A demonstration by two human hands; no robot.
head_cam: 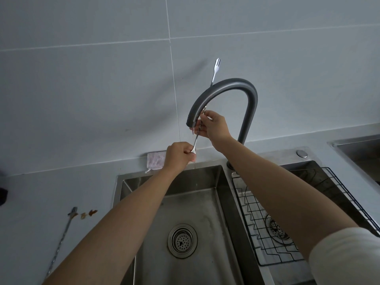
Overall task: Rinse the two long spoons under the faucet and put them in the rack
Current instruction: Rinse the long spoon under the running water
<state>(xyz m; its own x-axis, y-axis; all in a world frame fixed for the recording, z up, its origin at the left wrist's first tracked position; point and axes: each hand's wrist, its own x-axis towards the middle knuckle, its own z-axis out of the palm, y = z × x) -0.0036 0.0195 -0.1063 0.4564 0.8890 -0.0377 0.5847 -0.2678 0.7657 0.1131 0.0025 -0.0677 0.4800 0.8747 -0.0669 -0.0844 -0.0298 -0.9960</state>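
A long thin metal spoon [196,138] stands nearly upright under the spout of the dark grey faucet [230,85]; its forked top end shows above the faucet arch. My right hand [213,126] grips its stem just beside the spout. My left hand [180,156] is closed around its bowl end below, where a thin stream of water falls into the left sink basin [205,202]. A second long spoon [61,237] with a twisted stem lies on the counter at the left. The black wire rack [273,212] sits in the right basin.
A folded pinkish cloth [156,159] lies behind the left basin by the wall. Small brown food scraps [88,213] lie on the counter near the second spoon's top end. A dark object [3,195] shows at the far left edge. Another sink edge [357,145] is at the right.
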